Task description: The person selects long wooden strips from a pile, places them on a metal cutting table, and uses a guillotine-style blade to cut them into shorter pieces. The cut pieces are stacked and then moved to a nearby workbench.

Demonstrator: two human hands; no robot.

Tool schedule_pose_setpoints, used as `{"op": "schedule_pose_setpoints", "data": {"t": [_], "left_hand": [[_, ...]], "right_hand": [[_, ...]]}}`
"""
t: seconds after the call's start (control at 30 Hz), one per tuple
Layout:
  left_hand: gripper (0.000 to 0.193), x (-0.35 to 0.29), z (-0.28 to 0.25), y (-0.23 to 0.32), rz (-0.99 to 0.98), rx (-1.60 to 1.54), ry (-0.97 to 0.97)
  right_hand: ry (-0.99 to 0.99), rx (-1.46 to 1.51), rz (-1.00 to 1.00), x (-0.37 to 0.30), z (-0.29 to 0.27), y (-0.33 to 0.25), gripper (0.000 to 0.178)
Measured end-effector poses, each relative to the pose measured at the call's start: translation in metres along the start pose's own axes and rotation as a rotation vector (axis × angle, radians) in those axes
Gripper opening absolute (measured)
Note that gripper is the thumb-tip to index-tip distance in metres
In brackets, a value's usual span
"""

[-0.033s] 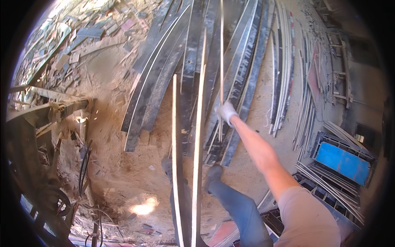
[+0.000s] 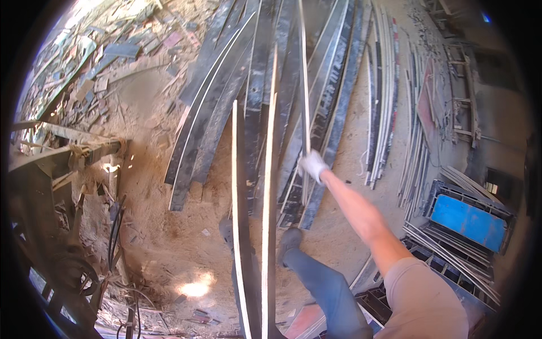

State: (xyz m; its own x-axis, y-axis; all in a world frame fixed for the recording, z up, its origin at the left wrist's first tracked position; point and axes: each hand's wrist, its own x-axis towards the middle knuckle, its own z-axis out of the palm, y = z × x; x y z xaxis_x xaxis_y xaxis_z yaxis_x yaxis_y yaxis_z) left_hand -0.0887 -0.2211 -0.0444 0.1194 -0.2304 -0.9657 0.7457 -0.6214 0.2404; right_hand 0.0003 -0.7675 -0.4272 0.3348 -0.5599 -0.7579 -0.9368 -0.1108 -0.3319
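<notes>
My right hand [image 2: 313,166], in a white glove, is closed around the near part of a long, narrow board strip [image 2: 305,101]. The strip stands on its edge, and its far end runs out of the top of the picture. Beneath it lies a spread of long dark boards [image 2: 217,107] with pale edges. Closer to me, a left board strip [image 2: 236,192] and a right board strip [image 2: 270,192] rise from the lower edge, pale edges up, in front of my legs. What supports their near ends is out of view. My left hand does not show.
Broken wood scraps [image 2: 121,50] cover the far left ground. A timber frame [image 2: 62,155] with dark cables stands at the left. To the right lie bundled narrow strips [image 2: 383,107], a ladder-like frame [image 2: 464,107] and a blue panel [image 2: 468,222] among racks.
My right hand has come slightly nearer to me, with the strip's near end shifting the same way. The view has shifted a little.
</notes>
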Motion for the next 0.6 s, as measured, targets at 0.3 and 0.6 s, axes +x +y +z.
{"op": "schedule_pose_setpoints", "data": {"t": [0.3,0.6], "left_hand": [[0.075,-0.05,0.011,-0.037,-0.094,-0.347,-0.335],[0.042,-0.065,0.065,0.006,0.258,-0.087,-0.097]], "right_hand": [[0.286,-0.21,0.192,-0.343,-0.213,0.154,0.044],[0.229,-0.895,-0.117,-0.596,-0.526,0.208,0.024]]}}
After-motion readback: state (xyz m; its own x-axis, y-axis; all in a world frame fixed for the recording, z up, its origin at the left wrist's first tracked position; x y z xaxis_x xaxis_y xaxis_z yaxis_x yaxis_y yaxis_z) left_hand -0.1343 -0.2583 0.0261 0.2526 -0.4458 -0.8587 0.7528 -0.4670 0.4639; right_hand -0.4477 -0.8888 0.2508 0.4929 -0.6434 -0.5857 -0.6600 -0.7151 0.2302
